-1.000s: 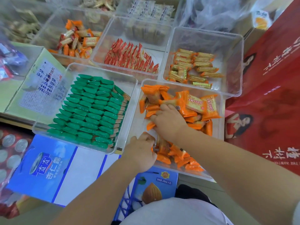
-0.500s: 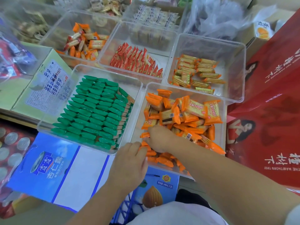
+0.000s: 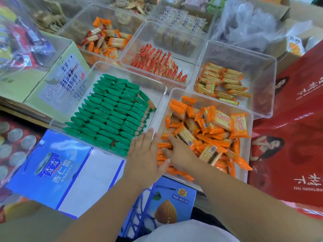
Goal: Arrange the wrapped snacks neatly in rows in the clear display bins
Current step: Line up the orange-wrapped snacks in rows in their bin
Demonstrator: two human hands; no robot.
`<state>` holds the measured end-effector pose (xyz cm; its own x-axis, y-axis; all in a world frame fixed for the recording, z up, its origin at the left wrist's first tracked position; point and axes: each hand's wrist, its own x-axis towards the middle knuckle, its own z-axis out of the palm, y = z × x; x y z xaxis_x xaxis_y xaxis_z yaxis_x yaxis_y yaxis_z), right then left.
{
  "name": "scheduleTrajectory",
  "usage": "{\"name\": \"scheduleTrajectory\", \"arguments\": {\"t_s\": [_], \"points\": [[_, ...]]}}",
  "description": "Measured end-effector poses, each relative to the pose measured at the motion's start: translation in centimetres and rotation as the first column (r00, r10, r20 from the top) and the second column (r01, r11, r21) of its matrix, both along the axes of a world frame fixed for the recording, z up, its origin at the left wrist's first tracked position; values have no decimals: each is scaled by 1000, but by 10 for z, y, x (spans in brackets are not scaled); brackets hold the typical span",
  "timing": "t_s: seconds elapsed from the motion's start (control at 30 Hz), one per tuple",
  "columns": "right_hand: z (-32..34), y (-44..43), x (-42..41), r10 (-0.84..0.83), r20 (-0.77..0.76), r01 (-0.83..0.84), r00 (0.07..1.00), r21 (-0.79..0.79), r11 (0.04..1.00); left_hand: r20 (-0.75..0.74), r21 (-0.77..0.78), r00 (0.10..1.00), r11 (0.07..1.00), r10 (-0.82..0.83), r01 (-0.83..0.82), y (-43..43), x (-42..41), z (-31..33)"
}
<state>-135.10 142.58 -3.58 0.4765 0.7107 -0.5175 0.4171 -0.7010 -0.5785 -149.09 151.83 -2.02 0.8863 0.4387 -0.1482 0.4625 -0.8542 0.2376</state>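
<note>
Blue carton (image 3: 173,198) under bin (image 3: 218,102) of jumbled orange snacks (image 3: 209,130).

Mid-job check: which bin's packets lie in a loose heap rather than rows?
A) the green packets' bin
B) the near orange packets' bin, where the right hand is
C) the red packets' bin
B: the orange packets lie jumbled at all angles around the right hand, while the green packets and red packets stand in tidy rows.
</note>
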Motion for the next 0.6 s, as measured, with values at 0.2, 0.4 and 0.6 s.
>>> {"name": "scheduleTrajectory", "arguments": {"t_s": [0.2, 0.4, 0.6], "points": [[6, -37, -12, -228, -31, 230, 973, 81, 970, -11, 19, 1000, 1000, -10, 10, 1, -3, -10], [9, -19, -3, -482, -509, 476, 713, -154, 866, -37, 26, 999, 1000, -1, 2, 0, -1, -11], [11, 1, 6, -634, -660, 572, 402, -360, 737, -39, 46, 999, 999, -13, 15, 1, -1, -9]]}}
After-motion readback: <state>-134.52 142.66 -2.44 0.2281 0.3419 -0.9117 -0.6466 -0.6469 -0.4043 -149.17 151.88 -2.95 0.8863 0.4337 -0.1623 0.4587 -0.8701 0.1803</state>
